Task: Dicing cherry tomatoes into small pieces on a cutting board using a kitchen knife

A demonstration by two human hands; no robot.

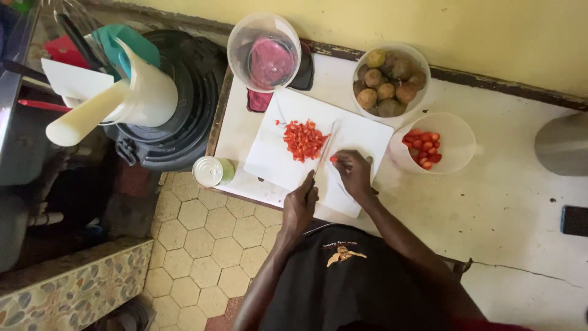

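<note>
- White worktop (508, 202), stained, with a crack near its front edge; yellow wall (465, 30) behind it, a dark strip along the joint.
- White cutting board (275, 153) lies tilted on the worktop, close to its left edge.
- Left hand (300, 205) has its fingers wrapped tight round the handle of a knife (326, 147); blade lies on the board, tip pointing away from the person.
- Right hand (355, 175) rests on the board, fingertips bunched together, pinching a small red piece (334, 159) just beside the blade.
- Pile of chopped red bits (303, 140) on the board, left of the blade.
- Clear bowl of whole red pieces (429, 147) right of the board; bowl of brown-green round fruit (391, 83) behind it.
- Clear tub (264, 52) with something pink inside, at the board's far corner.
- Small tin can (211, 171) at the worktop's left edge.
- Left of worktop: black round bin (184, 116), white jug (128, 98) lying over it.
- Floor: pale hexagon tiles (202, 245); pebble-patterned ledge (73, 294) lower left.
- Grey pot (563, 144) at far right, cut off; dark phone (574, 220) near the right edge.
</note>
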